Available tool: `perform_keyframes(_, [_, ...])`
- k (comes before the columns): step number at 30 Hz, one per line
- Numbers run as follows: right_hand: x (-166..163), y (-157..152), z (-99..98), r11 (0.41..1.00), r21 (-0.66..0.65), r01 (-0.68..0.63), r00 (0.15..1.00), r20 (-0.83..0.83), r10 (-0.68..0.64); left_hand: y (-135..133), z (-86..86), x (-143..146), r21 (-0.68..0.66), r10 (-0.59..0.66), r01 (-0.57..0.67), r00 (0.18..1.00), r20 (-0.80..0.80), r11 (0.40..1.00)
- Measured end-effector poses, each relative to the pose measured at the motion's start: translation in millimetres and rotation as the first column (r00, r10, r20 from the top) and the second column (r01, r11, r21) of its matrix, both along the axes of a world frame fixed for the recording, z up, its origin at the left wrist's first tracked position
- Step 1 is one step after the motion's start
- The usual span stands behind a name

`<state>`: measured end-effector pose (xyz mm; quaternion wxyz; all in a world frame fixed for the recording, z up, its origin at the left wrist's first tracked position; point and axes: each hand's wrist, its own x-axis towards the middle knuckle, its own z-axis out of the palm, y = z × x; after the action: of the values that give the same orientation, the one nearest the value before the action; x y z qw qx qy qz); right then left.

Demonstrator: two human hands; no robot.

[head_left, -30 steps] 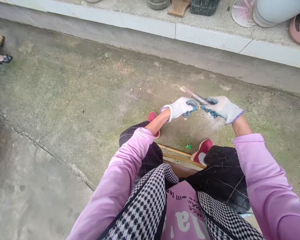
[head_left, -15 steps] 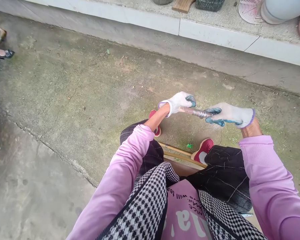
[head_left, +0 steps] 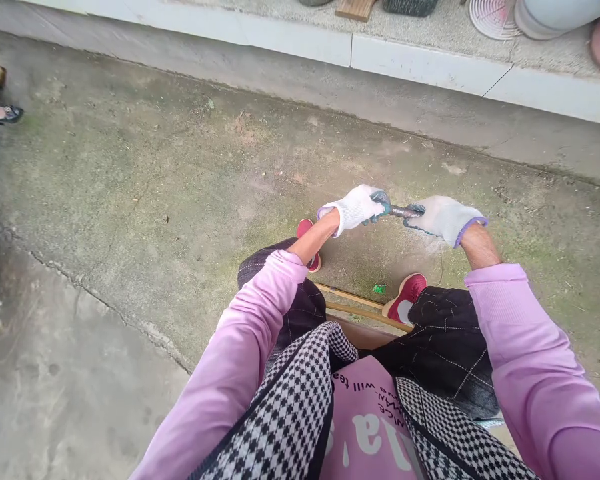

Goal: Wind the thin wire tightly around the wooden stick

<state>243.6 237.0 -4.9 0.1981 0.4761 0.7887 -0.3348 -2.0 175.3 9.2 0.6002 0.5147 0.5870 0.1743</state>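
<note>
Both of my hands wear white knitted gloves with blue-green coated palms and purple cuff edges. Between them is a short dark rod (head_left: 399, 211) with a silvery sheen, held roughly level above the ground. My left hand (head_left: 363, 205) has its fingers closed around the rod's left end. On the other end, my right hand (head_left: 443, 217) grips with thumb and fingers. Only a short middle stretch of the rod shows; the gloves hide both ends, and I cannot tell its exact kind.
My red shoes (head_left: 411, 292) stand on mossy concrete (head_left: 180, 180), with a wooden stool-like frame (head_left: 365, 313) between my legs. A scrap of green (head_left: 379, 289) lies nearby. Ahead runs a raised ledge (head_left: 405, 63) bearing a pale bucket (head_left: 545, 17). Another person's shoe (head_left: 13, 114) is far left.
My right hand has moved left, closer to my left hand, and turned palm down. Less of the rod shows between the gloves. My left fingers now wrap its left end.
</note>
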Motion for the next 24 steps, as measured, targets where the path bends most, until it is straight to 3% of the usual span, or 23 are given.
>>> perform_keyframes(2, [-11, -4, 6.9, 0.995, 0.020, 0.097, 0.995, 0.000, -0.097, -4, 0.7, 7, -0.068, 0.027, -0.020, 0.995, 0.101, 0.997])
perform_keyframes(4, [-18, -8, 13.8, 0.961, -0.089, 0.264, 0.955, -0.114, -0.273, -5, 0.2, 11, -0.119, 0.050, -0.030, 0.984, 0.173, 0.992])
perform_keyframes(7, [-20, -12, 22.7, 0.817, -0.333, 0.471, 0.771, -0.293, -0.565, -2, -2.3, 10, -0.146, 0.103, -0.073, 0.972, 0.210, 0.987])
perform_keyframes(10, [-17, -14, 29.7, 0.718, -0.474, 0.510, 0.644, -0.343, -0.684, 2, -3.8, 3, -0.128, 0.141, -0.115, 0.965, 0.220, 0.985])
perform_keyframes(13, [-12, -15, 36.0, 0.688, -0.557, 0.466, 0.608, -0.362, -0.706, 4, -3.0, -2, -0.074, 0.147, -0.135, 0.967, 0.208, 0.988])
perform_keyframes(17, [-3, -18, 44.4, 0.702, -0.618, 0.354, 0.617, -0.410, -0.672, 10, -3.7, -7, 0.015, 0.127, -0.129, 0.986, 0.105, 0.991])
perform_keyframes(24, [13, -23, 39.5, 0.829, -0.535, 0.164, 0.905, -0.253, -0.342, 18, -6.4, -19, 0.085, -0.011, 0.006, 0.998, 0.056, 0.996])
